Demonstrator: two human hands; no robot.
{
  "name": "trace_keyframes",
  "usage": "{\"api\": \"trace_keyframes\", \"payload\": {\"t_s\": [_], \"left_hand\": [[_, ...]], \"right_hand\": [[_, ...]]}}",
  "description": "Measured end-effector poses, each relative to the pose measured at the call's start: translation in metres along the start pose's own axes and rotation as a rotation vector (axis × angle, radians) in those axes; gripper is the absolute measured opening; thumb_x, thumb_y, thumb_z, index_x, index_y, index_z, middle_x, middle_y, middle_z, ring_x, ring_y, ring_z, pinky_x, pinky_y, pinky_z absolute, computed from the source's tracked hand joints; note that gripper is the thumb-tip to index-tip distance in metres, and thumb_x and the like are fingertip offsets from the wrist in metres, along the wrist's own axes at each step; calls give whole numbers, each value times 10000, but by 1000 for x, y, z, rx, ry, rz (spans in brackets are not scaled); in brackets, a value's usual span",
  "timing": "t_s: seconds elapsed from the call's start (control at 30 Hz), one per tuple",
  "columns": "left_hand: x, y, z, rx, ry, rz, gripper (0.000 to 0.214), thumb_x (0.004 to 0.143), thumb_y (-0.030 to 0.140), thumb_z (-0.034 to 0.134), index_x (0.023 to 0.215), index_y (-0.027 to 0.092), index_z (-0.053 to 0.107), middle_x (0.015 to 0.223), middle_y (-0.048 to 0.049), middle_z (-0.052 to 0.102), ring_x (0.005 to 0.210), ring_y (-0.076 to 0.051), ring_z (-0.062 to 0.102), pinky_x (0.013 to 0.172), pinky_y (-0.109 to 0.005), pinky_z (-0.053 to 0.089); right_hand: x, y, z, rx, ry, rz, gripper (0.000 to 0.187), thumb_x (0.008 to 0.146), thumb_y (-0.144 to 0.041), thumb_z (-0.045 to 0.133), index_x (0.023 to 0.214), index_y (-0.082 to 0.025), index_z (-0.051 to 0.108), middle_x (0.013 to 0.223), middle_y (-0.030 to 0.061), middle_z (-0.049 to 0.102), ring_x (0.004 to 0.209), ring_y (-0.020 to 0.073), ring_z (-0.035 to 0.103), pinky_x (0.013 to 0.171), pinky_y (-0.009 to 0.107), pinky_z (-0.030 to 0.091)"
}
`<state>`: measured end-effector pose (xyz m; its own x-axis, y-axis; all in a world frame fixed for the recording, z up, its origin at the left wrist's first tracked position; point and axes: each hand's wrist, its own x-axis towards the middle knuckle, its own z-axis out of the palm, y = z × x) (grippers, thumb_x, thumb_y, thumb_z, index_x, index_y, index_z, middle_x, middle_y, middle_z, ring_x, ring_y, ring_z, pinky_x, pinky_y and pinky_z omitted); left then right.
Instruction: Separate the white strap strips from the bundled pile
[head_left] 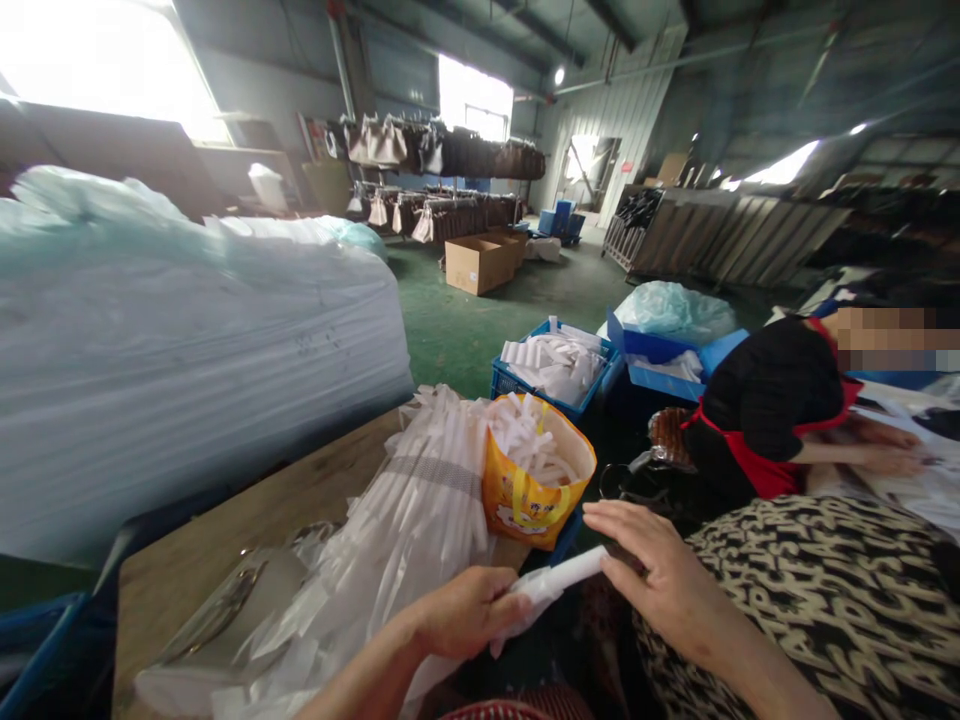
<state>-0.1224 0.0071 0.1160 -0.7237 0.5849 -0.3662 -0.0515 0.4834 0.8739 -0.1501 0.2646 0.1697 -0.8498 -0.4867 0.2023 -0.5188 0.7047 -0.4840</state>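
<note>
A: Report the surroundings first.

B: A wooden table (pixel 225 540) carries a long bundle of white paper strips in clear plastic (pixel 420 510). A yellow bag (pixel 536 470) stuffed with white rolled pieces stands at the table's far edge, touching the bundle. Beyond it on the green floor sits a blue crate (pixel 555 365) of the same white pieces. A large wrapped white stack (pixel 187 370) fills the left side. A co-worker in a black top and red apron (pixel 772 410) leans over a surface at the right. A cardboard box (pixel 480 262) stands farther back.

A: Obstructions?

B: The bundle lies just left of the hands; the yellow bag stands just beyond them.

A: Hand positions?

B: The left hand (pixel 465 610) is curled around the lower end of a white rolled tube (pixel 566 572), fingers closed on it. The right hand (pixel 652 570) lies over the tube's upper end, palm down, fingers together and extended; whether it grips cannot be determined. The tube is held between both hands, low and central, tilted upward to the right.
</note>
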Motion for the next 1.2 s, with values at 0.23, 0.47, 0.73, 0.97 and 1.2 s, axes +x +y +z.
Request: {"api": "trace_keyframes", "payload": {"t_s": [0.23,0.47,0.73,0.97,1.2], "left_hand": [[-3,10,1,64,16,33,304,884,423,390,773,171,520,655,25,540,545,-97,487,476,-190,304],[-1,11,1,99,-8,23,274,867,401,409,765,176,530,613,26,534,509,-104,489,459,-200,295],[0,6,4,89,-86,77,296,861,429,429,747,175,531,595,30,515,498,-98,456,452,-199,297],[-4,4,5,-62,-120,80,419,864,572,393,751,176,473,575,37,468,487,-80,386,421,-177,287],[-7,10,3,-153,-89,100,481,838,636,394,784,168,490,601,34,452,501,-78,375,424,-179,277]], "right_hand": [[3,-34,16,-210,-232,-97,153,800,-158,539,908,-241,609,959,-6,677,968,192,564,1005,479,258],[-5,-28,30,-330,-270,-107,96,821,-192,497,794,-232,580,803,0,620,862,198,529,979,449,256],[-21,-28,39,-275,-242,-51,131,802,-113,437,761,-210,515,777,24,567,779,220,466,772,388,322],[-36,-24,60,-124,26,-69,188,856,-120,329,784,-200,483,764,32,528,754,218,459,743,393,355],[-38,-41,73,492,183,446,183,878,-261,325,745,-228,448,628,-29,498,582,150,504,532,244,416]]}}
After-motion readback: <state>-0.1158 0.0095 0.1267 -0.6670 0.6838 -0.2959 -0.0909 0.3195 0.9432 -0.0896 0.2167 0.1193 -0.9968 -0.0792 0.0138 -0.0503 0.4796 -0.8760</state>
